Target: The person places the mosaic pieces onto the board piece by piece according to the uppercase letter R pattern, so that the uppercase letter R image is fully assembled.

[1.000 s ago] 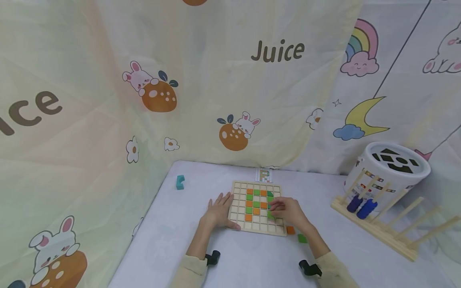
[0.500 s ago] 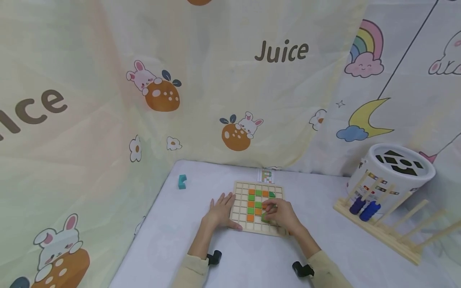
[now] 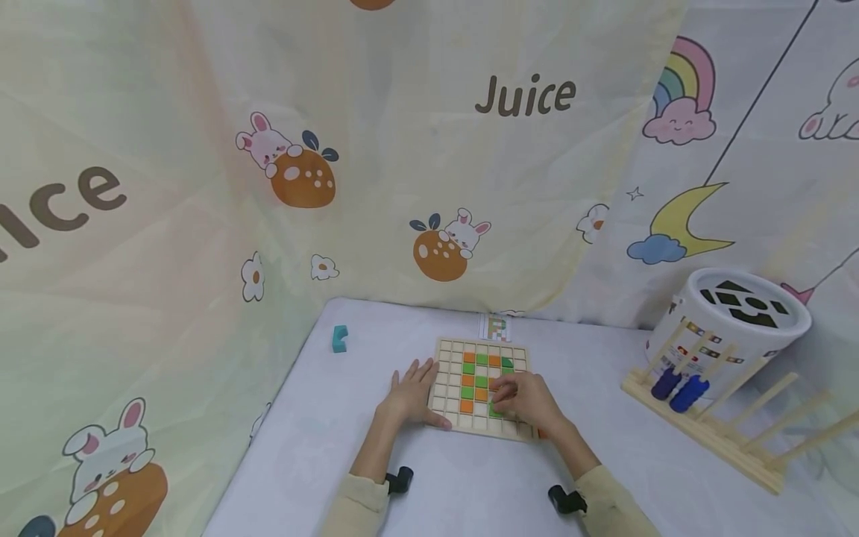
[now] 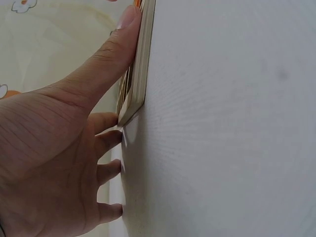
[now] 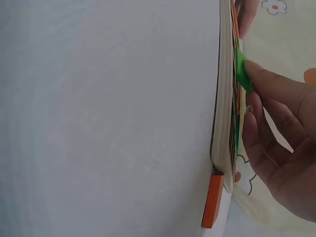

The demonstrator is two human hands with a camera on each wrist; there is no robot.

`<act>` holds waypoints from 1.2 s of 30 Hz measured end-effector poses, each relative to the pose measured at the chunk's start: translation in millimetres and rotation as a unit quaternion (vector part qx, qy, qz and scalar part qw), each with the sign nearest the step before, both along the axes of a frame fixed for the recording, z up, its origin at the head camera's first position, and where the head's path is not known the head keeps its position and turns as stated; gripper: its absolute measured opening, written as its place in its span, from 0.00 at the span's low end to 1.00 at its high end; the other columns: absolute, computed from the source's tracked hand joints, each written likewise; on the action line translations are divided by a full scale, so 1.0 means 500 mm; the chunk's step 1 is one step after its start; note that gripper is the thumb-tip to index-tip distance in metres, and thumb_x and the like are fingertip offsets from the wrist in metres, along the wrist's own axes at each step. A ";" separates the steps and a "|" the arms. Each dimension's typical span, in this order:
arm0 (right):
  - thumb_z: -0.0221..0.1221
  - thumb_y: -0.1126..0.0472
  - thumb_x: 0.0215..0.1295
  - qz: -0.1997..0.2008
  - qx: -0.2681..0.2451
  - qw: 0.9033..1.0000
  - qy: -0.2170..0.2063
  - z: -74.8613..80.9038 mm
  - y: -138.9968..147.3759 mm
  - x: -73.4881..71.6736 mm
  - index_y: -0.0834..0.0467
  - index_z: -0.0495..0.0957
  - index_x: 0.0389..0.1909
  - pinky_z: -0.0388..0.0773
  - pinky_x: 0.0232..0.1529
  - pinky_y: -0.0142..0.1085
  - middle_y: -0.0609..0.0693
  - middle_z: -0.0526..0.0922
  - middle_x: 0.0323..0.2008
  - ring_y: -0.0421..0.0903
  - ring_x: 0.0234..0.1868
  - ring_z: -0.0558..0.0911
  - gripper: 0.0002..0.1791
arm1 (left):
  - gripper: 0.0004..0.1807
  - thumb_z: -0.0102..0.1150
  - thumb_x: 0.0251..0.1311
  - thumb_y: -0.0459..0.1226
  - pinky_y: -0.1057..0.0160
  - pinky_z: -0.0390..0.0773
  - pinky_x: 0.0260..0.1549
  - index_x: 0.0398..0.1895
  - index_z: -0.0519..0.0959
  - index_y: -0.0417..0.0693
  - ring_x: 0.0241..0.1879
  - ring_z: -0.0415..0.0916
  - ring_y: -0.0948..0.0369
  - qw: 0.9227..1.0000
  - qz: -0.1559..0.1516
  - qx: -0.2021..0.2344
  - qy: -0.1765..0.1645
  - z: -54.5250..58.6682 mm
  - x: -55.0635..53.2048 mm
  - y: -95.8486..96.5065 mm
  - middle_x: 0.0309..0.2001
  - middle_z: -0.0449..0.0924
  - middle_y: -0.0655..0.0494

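A wooden grid board (image 3: 439, 406) lies on the table with orange and green square tiles in several cells. One dark green piece with a rounded edge (image 3: 506, 362) sits near its top right. My left hand (image 3: 405, 397) rests at the board's left side, fingers spread and straight. Its thumb (image 4: 106, 64) lies along the near edge. Over the board's lower right, my right hand (image 3: 530, 400) pinches a green tile (image 5: 242, 71) between thumb and forefinger. That tile is tilted, its lower edge right at the grid. The right hand covers part of the pattern.
An orange tile (image 5: 213, 200) lies on the table by the board's near right corner. Behind the board is a small pattern card (image 3: 495, 328). A teal block (image 3: 339, 338) lies far left. On the right stand a white bucket (image 3: 661, 332) and a wooden peg rack (image 3: 705, 436) with blue pieces.
My right hand has moved left over the board with the green tile, then lowered it slightly toward the grid. My left hand has stayed in place. The head view has shifted slightly.
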State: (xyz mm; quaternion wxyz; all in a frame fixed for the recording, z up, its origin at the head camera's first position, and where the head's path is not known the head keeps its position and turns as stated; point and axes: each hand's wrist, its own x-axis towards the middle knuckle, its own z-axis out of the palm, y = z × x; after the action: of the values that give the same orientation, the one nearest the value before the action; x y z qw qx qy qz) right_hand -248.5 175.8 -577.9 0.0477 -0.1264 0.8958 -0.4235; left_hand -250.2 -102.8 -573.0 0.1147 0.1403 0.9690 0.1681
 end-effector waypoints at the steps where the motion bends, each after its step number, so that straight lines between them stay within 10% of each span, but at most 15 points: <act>1: 0.79 0.68 0.51 0.000 0.003 1.000 -0.001 0.001 -0.001 0.000 0.54 0.89 0.42 0.84 0.38 0.32 0.40 0.88 0.27 0.37 0.31 0.86 0.17 | 0.74 0.80 0.37 0.67 0.30 0.45 0.76 0.85 0.52 0.48 0.83 0.42 0.44 1.000 0.000 -0.002 -0.001 0.000 0.000 0.000 0.84 0.49 0.49; 23: 0.77 0.65 0.57 -0.052 -0.003 0.999 0.008 0.039 0.092 0.036 0.58 0.87 0.50 0.86 0.45 0.38 0.44 0.89 0.36 0.44 0.39 0.88 0.18 | 0.72 0.82 0.38 0.65 0.30 0.45 0.76 0.84 0.54 0.45 0.83 0.43 0.43 1.000 -0.001 0.018 0.001 0.004 0.004 -0.001 0.83 0.51 0.47; 31: 0.77 0.63 0.57 -0.075 0.033 0.997 0.007 0.049 0.144 0.063 0.58 0.87 0.51 0.86 0.42 0.38 0.46 0.89 0.40 0.45 0.41 0.87 0.20 | 0.76 0.79 0.32 0.71 0.28 0.44 0.75 0.84 0.54 0.47 0.83 0.42 0.44 1.000 -0.002 0.019 0.022 -0.050 -0.017 -0.011 0.84 0.50 0.48; 36: 0.79 0.64 0.53 -0.065 0.046 0.996 -0.033 0.053 0.177 0.085 0.58 0.85 0.54 0.86 0.46 0.42 0.49 0.89 0.43 0.48 0.45 0.87 0.25 | 0.75 0.81 0.34 0.68 0.27 0.44 0.75 0.84 0.54 0.47 0.83 0.42 0.43 0.999 -0.006 0.031 0.010 -0.034 -0.011 -0.006 0.84 0.50 0.48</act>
State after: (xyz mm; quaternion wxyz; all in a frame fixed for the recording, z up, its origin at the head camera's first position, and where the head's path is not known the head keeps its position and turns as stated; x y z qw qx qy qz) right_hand -206.2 264.3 -551.6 0.0551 -0.0513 0.9187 -0.3876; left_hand -255.8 -106.0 -589.8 0.1014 0.1510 0.9635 0.1963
